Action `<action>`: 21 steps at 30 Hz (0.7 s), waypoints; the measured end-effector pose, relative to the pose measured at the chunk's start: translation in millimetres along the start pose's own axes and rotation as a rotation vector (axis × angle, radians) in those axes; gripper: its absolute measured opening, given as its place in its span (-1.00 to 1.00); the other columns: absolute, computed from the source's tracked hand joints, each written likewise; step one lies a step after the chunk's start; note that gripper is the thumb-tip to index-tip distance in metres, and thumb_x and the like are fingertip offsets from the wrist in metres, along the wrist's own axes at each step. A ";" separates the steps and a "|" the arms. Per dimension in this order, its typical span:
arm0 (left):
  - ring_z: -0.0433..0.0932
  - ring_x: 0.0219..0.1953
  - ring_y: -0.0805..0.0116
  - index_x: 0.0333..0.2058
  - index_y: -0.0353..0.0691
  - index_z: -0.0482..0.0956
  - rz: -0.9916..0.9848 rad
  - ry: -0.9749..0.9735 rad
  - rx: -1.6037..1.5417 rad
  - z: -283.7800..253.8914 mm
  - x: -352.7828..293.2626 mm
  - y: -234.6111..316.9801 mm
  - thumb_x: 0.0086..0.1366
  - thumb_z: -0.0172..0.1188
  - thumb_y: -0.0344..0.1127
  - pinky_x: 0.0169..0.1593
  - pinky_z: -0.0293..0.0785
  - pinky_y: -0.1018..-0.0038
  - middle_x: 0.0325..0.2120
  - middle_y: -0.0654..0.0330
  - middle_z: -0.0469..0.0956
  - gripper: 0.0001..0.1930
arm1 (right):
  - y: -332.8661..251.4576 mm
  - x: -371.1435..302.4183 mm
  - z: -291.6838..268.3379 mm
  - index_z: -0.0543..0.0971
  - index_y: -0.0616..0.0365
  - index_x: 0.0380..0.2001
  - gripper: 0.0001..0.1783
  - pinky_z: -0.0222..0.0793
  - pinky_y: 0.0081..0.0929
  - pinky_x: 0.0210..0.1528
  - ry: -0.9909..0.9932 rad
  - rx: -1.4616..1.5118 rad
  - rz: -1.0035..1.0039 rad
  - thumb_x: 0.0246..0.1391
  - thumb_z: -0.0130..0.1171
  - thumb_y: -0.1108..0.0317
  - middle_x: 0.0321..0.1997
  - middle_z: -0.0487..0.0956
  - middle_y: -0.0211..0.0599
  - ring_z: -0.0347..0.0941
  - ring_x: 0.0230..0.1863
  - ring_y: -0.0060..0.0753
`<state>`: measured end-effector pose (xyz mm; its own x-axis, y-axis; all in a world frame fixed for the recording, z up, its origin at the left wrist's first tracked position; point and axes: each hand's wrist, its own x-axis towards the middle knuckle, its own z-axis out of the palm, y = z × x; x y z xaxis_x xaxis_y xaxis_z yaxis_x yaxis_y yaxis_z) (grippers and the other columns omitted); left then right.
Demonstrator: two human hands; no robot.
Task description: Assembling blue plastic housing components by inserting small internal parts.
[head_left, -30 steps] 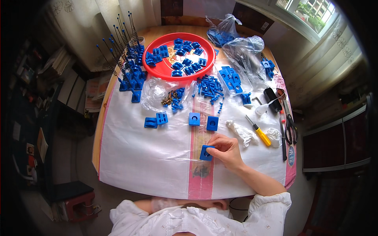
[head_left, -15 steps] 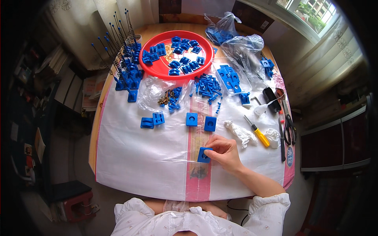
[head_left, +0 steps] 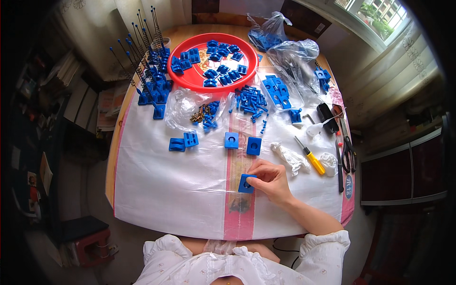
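My right hand (head_left: 269, 179) pinches a small blue square plastic plate (head_left: 245, 183) between thumb and fingers, low over the striped cloth. The plate looks tilted, and my thumb covers part of the hole in it. Just beyond stand two similar blue square pieces with round openings, the left piece (head_left: 231, 140) and the right piece (head_left: 253, 146). Farther left, two ridged blue brackets (head_left: 184, 141) lie side by side. My left forearm (head_left: 191, 245) rests below the table's near edge; my left hand's fingers cannot be made out there.
A red round tray (head_left: 174, 83) holds several blue brackets. Blue bases with springs (head_left: 154, 99) crowd the far left. Plastic bags hold screws (head_left: 202, 114) and blue parts; blue pegs (head_left: 250, 100) lie loose. A yellow screwdriver (head_left: 315, 163), crumpled tissue (head_left: 290, 159) and scissors (head_left: 349, 156) lie right.
My right hand keeps its pinch on the blue plate, which has turned slightly. The whole view has shifted a little. My left forearm has moved slightly below the table edge.
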<state>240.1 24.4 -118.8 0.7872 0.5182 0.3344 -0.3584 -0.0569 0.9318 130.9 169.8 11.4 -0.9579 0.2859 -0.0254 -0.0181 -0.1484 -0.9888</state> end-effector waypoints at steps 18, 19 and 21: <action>0.59 -0.35 0.09 -0.30 -0.37 0.63 0.000 -0.125 -0.161 -0.5 17.1 -9.6 0.11 0.35 -0.19 -0.28 0.46 0.25 -0.38 -0.04 0.63 -0.68 | -1.5 -0.2 -0.4 0.67 0.34 -0.38 -0.93 0.42 -0.74 -0.31 -0.011 0.024 -0.003 0.01 0.30 0.57 -0.30 0.56 -0.40 0.47 -0.34 -0.71; 0.59 -0.35 0.09 -0.31 -0.37 0.63 -0.004 -0.136 -0.181 0.5 19.2 -10.1 0.11 0.35 -0.19 -0.28 0.46 0.25 -0.38 -0.04 0.63 -0.68 | -1.8 -0.2 -0.3 0.67 0.34 -0.38 -0.93 0.42 -0.74 -0.31 -0.011 0.024 0.000 0.01 0.30 0.57 -0.30 0.56 -0.40 0.47 -0.34 -0.71; 0.59 -0.35 0.09 -0.31 -0.37 0.63 -0.010 -0.164 -0.232 0.4 22.1 -11.4 0.11 0.35 -0.19 -0.28 0.46 0.25 -0.39 -0.04 0.63 -0.68 | -0.9 -0.1 -0.6 0.67 0.34 -0.38 -0.93 0.42 -0.74 -0.31 -0.013 0.029 -0.002 0.01 0.30 0.57 -0.29 0.56 -0.40 0.48 -0.34 -0.71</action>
<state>261.8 36.2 -121.9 0.8549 0.3720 0.3616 -0.4410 0.1542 0.8841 131.2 170.4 12.2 -0.9614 0.2744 -0.0216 -0.0279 -0.1752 -0.9841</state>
